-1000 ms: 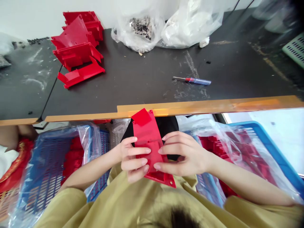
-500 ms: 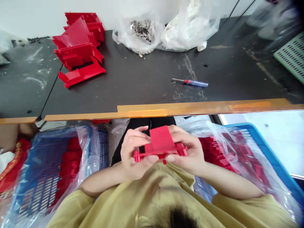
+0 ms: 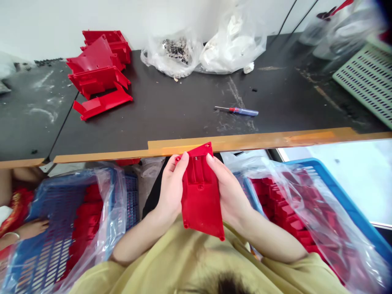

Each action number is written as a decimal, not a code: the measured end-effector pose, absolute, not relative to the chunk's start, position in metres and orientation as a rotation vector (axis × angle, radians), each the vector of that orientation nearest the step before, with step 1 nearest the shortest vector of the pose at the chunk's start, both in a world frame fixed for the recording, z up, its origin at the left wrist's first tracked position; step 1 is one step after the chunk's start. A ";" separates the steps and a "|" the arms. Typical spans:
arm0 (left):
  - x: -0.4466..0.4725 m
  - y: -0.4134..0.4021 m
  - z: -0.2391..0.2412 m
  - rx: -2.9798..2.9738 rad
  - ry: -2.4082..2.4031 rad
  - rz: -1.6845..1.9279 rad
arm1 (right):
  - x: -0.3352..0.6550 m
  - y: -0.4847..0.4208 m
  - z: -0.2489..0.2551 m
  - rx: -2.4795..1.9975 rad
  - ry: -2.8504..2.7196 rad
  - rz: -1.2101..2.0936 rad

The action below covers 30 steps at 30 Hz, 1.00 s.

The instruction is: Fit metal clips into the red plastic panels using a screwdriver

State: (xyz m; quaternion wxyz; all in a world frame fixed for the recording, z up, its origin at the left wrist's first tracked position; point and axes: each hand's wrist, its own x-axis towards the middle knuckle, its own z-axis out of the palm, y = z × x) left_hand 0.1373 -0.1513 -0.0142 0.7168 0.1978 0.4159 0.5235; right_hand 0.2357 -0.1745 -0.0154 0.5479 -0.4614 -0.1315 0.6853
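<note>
Between my two hands I hold a red plastic housing [image 3: 202,208], its flat face turned up toward me. Long slots like a battery compartment, with a small metal spring at one end, are set in its upper half. My left hand [image 3: 172,183] grips the left edge, thumb on the upper corner. On the opposite edge my right hand [image 3: 229,185] is closed the same way, its thumb beside the slots. The fingers under the part are hidden. The housing is held in front of my body, just below the taped table edge [image 3: 183,148].
Red plastic parts [image 3: 98,69] are stacked at the table's left. A screwdriver [image 3: 243,111] lies mid-table, behind it bags of small metal pieces [image 3: 177,49] and white material [image 3: 226,49]. Blue crates with red parts flank me, left [image 3: 118,204] and right [image 3: 324,171]. Another person's hand [image 3: 33,228] reaches the left crate.
Both hands have turned the red housing from edge-on to face-up, showing its slotted side. Another person's hand has appeared at the left crate. The view has shifted slightly.
</note>
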 end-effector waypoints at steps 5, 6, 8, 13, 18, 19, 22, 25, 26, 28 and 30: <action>0.140 -0.151 -0.016 0.394 0.901 1.146 | 0.238 -0.174 -0.022 -1.139 -0.395 1.635; 0.141 -0.151 -0.016 0.397 0.890 1.147 | 0.239 -0.174 -0.021 -1.143 -0.427 1.640; 0.142 -0.151 -0.016 0.414 0.870 1.150 | 0.241 -0.175 -0.020 -1.143 -0.447 1.633; 0.145 -0.150 -0.015 0.467 0.919 1.137 | 0.242 -0.176 -0.020 -1.151 -0.473 1.564; 0.144 -0.151 -0.035 0.776 0.995 1.051 | 0.265 -0.169 -0.032 -1.177 -0.581 1.444; 0.144 -0.152 -0.042 0.895 0.998 0.992 | 0.277 -0.170 -0.036 -1.209 -0.644 1.400; 0.147 -0.154 -0.066 1.206 0.964 0.792 | 0.327 -0.189 -0.047 -1.520 -0.774 1.203; 0.156 -0.151 -0.088 1.342 0.931 0.646 | 0.382 -0.236 -0.063 -1.838 -0.651 1.062; 0.160 -0.149 -0.094 1.364 0.936 0.607 | 0.399 -0.257 -0.071 -1.919 -0.580 1.039; 0.170 -0.145 -0.103 1.408 0.937 0.533 | 0.425 -0.302 -0.092 -2.106 -0.442 1.002; 0.181 -0.141 -0.108 1.444 0.909 0.460 | 0.439 -0.348 -0.119 -2.311 -0.314 0.950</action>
